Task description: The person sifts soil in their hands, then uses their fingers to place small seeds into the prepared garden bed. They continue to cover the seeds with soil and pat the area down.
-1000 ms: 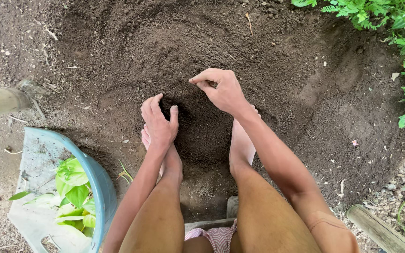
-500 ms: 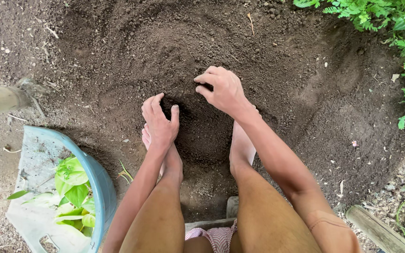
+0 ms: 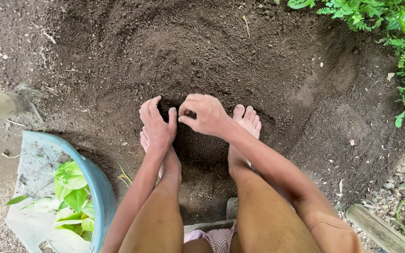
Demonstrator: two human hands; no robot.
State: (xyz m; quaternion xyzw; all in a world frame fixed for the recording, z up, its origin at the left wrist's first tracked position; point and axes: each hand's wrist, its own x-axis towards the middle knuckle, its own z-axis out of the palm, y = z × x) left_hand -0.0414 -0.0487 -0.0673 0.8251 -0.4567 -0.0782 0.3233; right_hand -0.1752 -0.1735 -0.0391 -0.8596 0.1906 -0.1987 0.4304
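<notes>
The little hole (image 3: 176,117) in the dark soil (image 3: 221,56) sits between the bare feet. The right hand (image 3: 205,115) has come back over it with fingers pinched, holding what I cannot tell. The left hand (image 3: 156,124) lies flat and open beside it, near the blue tub (image 3: 100,187) of green leaves (image 3: 71,187).

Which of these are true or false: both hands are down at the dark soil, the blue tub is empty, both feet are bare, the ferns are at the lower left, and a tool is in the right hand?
1. Both hands are at the soil. True: the left hand and right hand meet over the dark soil.
2. The blue tub is empty. False: green leaves lie in it.
3. Both feet are bare. True.
4. Ferns are lower left. False: upper right.
5. The right hand holds a tool. False: no tool shows.
</notes>
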